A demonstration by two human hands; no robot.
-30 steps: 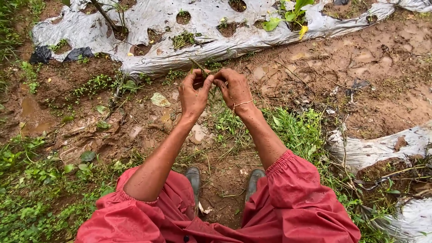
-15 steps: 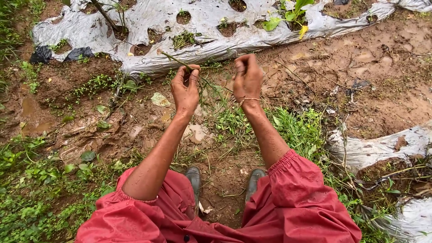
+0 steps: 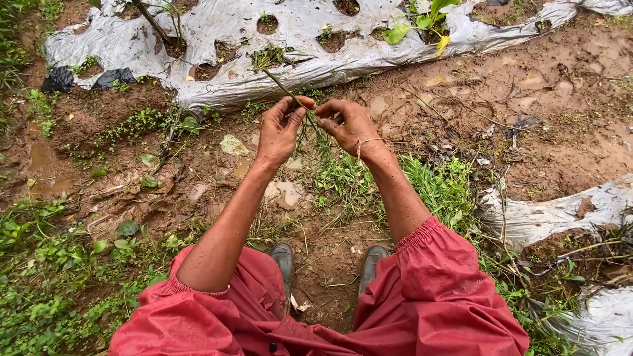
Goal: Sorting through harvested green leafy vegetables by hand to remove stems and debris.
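— Both hands, spread apart a moment ago, meet again at twelve o'clock.

— Yes: left hand [image 3: 280, 132] and right hand [image 3: 349, 125] pinch the thin green plant stem [image 3: 280, 82] closed-fingered; how finished, I can't tell.

An outdoor farm plot: raised beds under silver plastic mulch sheeting [image 3: 224, 33] punched with planting holes, a muddy furrow [image 3: 527, 112] between them, weeds [image 3: 59, 290] alongside, rubber boots [image 3: 283, 258].
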